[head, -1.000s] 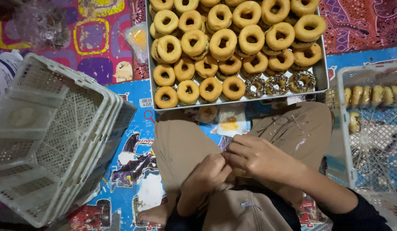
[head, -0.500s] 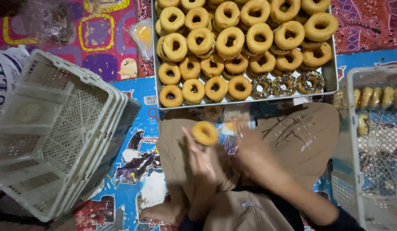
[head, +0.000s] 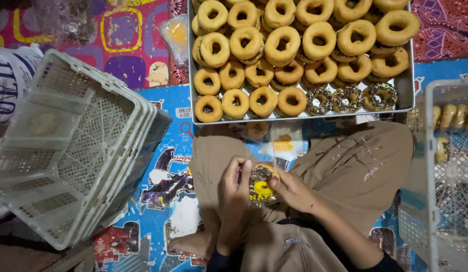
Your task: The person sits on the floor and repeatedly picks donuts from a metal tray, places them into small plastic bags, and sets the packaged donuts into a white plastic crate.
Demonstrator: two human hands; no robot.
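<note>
Stack of white perforated plastic crates (head: 67,151): tilted, at the left edge of the patterned floor mat (head: 143,70), well apart from the hands.

Left hand (head: 234,189): over the lap, fingers curled and closed on the left rim of the sprinkle-topped ring doughnut in its clear plastic wrapper (head: 260,182).

Sprinkle-topped ring doughnut in clear wrapper: held between both hands above the tan trousers (head: 355,166), its flat face turned up to the camera; being round, it has no long axis. It lies just right of the left hand's fingertips and just left of the right hand's, so both hands are equally near.

Right hand (head: 292,190): thumb and fingers pinched on the wrapper's right edge, touching the doughnut.

Metal tray (head: 408,95): beyond the knees, at the mat's far edge, piled with plain golden ring doughnuts (head: 279,45); three sprinkled ones (head: 347,98) sit along its near edge.

White wire-mesh basket (head: 445,166): right edge of the mat, doughnuts inside.
</note>
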